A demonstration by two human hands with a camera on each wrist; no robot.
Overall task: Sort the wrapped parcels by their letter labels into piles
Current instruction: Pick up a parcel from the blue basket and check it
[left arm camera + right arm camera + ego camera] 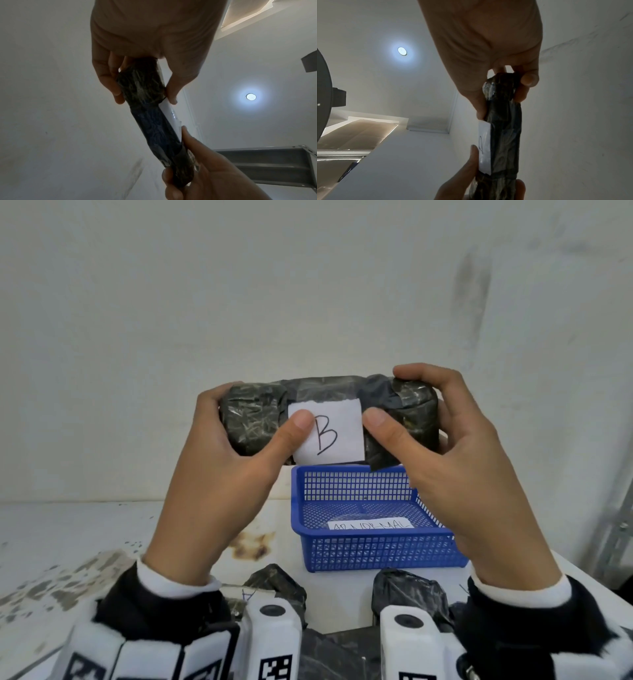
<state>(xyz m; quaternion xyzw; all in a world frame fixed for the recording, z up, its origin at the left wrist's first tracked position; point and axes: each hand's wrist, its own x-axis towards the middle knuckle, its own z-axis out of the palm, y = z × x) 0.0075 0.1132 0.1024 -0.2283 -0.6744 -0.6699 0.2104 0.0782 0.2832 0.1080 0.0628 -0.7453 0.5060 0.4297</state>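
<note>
Holding at mid-frame in the head view: left hand [222, 460] clamped on the left end of the wrapped parcel [250, 419], thumb across the front with its tip on the left edge of the white label [337, 433], fingers curled round the back. Parcel is dark, plastic-wrapped, horizontal, raised off the bench [68, 529] in front of a pale wall. Label sits centre of the front face, hand-written "B" readable. Right hand [462, 470] clamped on the right end, thumb tip touching the label's right edge, fingers over the top and behind. So both grips closed on the same parcel, one per end. Directly below the parcel, centre-right of frame, a blue mesh basket [376, 549] stands on the bench with a white slip inside reading roughly "ABNORMAL"; part of the text is cut by the rim. Lower frame, near the wrists: two more dark wrapped parcels on the bench, one lower centre [277, 583] with a paper beside it showing what looks like an "A", one lower centre-right [407, 590]. Left wrist view confirms the hold: left hand [154, 40] at top pinching the parcel [154, 121], right hand [214, 175] on the far end at lower right. Right wrist view shows the right hand [488, 40] at top gripping the parcel [505, 135], left thumb at bottom on the label.
</note>
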